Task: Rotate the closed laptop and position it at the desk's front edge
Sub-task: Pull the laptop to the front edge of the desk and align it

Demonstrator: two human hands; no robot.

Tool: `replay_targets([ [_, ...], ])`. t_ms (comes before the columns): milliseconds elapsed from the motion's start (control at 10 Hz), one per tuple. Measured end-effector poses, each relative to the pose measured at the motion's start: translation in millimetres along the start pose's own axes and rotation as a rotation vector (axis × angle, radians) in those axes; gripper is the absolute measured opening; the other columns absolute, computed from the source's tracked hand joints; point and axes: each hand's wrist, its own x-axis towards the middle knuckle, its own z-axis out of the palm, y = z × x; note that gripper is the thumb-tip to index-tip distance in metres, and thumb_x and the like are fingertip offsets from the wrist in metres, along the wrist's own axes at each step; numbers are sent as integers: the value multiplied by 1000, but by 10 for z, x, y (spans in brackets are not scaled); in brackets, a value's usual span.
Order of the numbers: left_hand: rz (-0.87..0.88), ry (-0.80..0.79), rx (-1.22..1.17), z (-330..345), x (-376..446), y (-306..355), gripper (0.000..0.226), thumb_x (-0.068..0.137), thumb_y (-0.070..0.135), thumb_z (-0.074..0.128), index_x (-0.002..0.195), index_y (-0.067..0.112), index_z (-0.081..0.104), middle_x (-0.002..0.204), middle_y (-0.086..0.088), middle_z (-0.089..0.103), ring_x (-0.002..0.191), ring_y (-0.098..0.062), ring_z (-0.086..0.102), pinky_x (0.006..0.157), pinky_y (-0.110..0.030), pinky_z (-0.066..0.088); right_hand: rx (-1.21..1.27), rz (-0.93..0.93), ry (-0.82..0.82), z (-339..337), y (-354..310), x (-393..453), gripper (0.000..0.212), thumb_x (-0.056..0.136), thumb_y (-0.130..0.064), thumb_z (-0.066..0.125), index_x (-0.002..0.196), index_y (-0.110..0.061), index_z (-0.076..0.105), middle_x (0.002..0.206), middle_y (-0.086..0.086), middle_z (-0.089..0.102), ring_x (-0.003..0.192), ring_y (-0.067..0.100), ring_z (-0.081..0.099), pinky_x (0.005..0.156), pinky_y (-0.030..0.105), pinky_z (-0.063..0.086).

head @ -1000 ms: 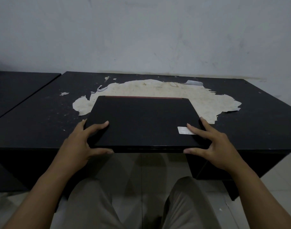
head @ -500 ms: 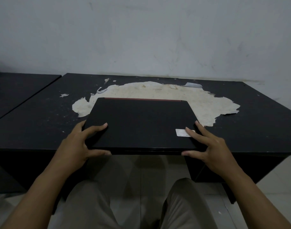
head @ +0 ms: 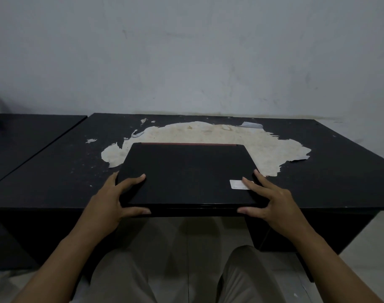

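The closed black laptop (head: 186,173) lies flat on the black desk (head: 55,171), its near side level with the desk's front edge and a thin red strip along its far side. A white sticker (head: 236,184) sits near its front right corner. My left hand (head: 112,202) grips the front left corner, fingers on the lid and thumb under the front edge. At the front right corner my right hand (head: 271,204) grips the same way.
A large pale patch of peeled surface (head: 208,132) spreads behind the laptop. A second dark desk (head: 22,136) adjoins on the left. A grey wall (head: 186,51) rises right behind the desk. My knees (head: 121,276) are below the front edge.
The laptop stays at the front edge with both hands on its corners. My right hand has shifted slightly inward over the sticker. The camera has tilted a little.
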Motion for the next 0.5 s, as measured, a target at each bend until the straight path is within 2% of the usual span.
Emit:
replay_targets([
  [100, 7, 6, 11, 7, -11, -13, 90, 55, 65, 84, 138, 63, 50, 155, 11, 37, 138, -18, 47, 102, -38, 46, -12, 12, 9, -14, -32, -6, 84, 60, -55, 86, 138, -43, 57, 161, -5, 34, 142, 6, 37, 104, 0, 24],
  [200, -3, -9, 22, 16, -17, -24, 90, 55, 70, 81, 138, 66, 47, 159, 8, 34, 142, -21, 44, 107, -44, 46, 1, 35, -11, -19, -78, -16, 86, 59, -59, 85, 138, -46, 57, 162, -8, 33, 142, 3, 34, 113, 19, 31],
  [300, -18, -35, -13, -28, -19, 9, 93, 51, 73, 81, 138, 65, 48, 158, 10, 33, 144, -19, 42, 109, -39, 44, 1, 75, -30, -77, -144, -5, 86, 57, -67, 85, 137, -48, 58, 161, -15, 32, 142, -1, 32, 115, 30, 33],
  [400, -92, -171, -13, -153, 15, 106, 105, 40, 83, 83, 136, 65, 47, 167, 3, 19, 154, -25, 26, 117, -46, 36, 30, 146, -72, -122, -245, 62, 78, 62, -82, 74, 134, -55, 58, 161, -23, 30, 145, 4, 30, 116, 42, 31],
  [500, -144, -201, 19, -315, 215, 372, 102, 35, 95, 74, 129, 63, 53, 173, 3, 1, 158, -33, 12, 123, -57, 24, -19, 222, -143, -210, -443, 332, 72, 73, -88, 56, 134, -50, 59, 160, -15, 37, 144, 12, 36, 113, 43, 34],
])
